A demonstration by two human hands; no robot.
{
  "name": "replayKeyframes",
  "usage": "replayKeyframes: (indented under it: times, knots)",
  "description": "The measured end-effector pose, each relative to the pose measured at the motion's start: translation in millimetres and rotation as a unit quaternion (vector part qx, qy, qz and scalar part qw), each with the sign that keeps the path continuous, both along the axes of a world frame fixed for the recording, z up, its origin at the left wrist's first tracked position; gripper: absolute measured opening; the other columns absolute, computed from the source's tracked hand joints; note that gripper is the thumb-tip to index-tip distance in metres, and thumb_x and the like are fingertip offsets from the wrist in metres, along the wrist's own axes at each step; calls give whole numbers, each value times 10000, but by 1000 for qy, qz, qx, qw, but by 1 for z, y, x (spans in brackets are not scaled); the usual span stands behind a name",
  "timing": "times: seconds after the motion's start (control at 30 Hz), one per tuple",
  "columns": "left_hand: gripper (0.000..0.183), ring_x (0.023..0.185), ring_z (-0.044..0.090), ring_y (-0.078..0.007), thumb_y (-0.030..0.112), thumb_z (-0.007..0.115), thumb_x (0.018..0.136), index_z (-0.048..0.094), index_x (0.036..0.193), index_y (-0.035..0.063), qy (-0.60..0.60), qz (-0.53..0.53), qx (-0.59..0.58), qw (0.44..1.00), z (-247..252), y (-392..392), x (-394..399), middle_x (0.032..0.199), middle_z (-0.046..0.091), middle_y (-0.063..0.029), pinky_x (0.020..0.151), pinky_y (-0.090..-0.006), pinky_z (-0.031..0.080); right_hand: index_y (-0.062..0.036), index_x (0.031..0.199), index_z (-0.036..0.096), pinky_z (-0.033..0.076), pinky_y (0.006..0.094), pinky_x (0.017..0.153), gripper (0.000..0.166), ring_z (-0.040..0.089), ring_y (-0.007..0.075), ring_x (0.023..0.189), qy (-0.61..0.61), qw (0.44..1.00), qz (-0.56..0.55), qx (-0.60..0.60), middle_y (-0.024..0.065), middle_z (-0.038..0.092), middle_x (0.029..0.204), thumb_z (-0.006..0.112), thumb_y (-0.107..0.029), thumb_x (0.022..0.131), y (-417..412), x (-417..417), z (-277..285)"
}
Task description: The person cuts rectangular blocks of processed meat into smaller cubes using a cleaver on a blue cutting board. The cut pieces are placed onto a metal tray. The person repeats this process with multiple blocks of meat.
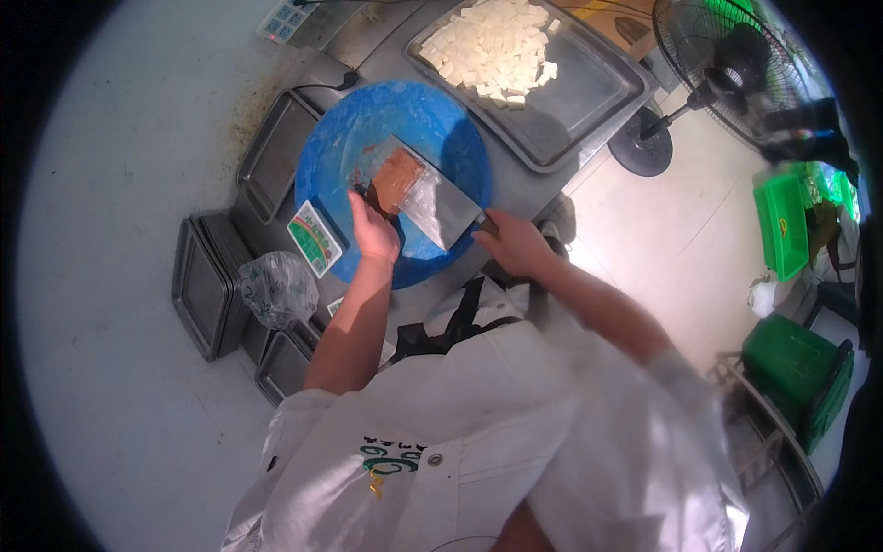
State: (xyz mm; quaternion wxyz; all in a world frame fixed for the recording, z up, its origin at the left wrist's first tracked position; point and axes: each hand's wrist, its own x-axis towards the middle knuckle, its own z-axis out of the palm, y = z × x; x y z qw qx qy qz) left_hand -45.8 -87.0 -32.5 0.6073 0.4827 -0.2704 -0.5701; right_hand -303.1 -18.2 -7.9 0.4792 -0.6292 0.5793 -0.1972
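Observation:
My right hand (514, 241) grips the handle of a wide cleaver (441, 207), whose flat blade is held over a round blue cutting board (331, 162). A reddish-brown slab of soft food (399, 178) lies on the far part of the blade; what it is exactly cannot be told. At the slab's lower left edge is my left hand (376, 231), thumb side up, with its other fingers partly hidden. Whether it bears any of the slab's weight is unclear. Reddish crumbs and wet smears mark the board beyond the blade.
A large metal tray (586, 90) holds a heap of white cubes (490, 48). A printed food-pack lid (314, 238) leans by the board, near a clear plastic bag (279, 288) and stacked metal trays (207, 290). Right stand a fan (724, 76) and green bin (790, 362).

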Motion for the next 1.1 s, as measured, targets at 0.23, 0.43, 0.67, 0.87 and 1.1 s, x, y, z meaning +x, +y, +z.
replayKeyframes:
  times: [0.23, 0.43, 0.67, 0.87, 1.1]
  knots:
    - [744, 1401, 319, -243, 541, 408, 998, 233, 1509, 29, 17, -14, 4, 1000, 5, 0, -1, 1542, 309, -100, 1155, -371, 233, 26, 1282, 504, 501, 488, 866, 548, 636, 428, 967, 11, 999, 13, 35, 250, 668, 1038, 598, -364, 908, 10, -6, 8]
    - [662, 1331, 422, -274, 515, 357, 1017, 324, 1457, 22, -6, 11, -3, 1000, -3, -2, 0, 1463, 425, -125, 1114, -393, 302, 16, 1265, 516, 501, 492, 861, 538, 636, 429, 965, -8, 1000, 8, 9, 249, 670, 1032, 599, -373, 902, -3, 5, -3]
    - [623, 1155, 501, -211, 310, 608, 944, 359, 1440, 28, -315, -30, 38, 948, -5, 5, 35, 1378, 429, -106, 996, -324, 405, 18, 1054, 590, 500, 507, 823, 460, 639, 437, 914, 22, 999, 8, 25, 257, 672, 954, 607, -412, 891, -11, 5, -4]
    - [600, 875, 580, -162, 116, 776, 791, 511, 1321, 20, -393, -74, 56, 915, -7, 3, 49, 1206, 512, -102, 797, -287, 505, 22, 981, 593, 498, 514, 806, 451, 634, 449, 900, 31, 999, 7, 22, 266, 667, 926, 610, -419, 890, -8, 8, -4]
    - [643, 1046, 583, -284, 134, 826, 728, 547, 1296, 21, -489, -115, 50, 863, -1, -2, 52, 1199, 527, -158, 907, -354, 496, 30, 994, 581, 498, 517, 803, 448, 632, 454, 899, 4, 1000, -19, 13, 273, 661, 924, 611, -406, 891, 10, 12, -2]
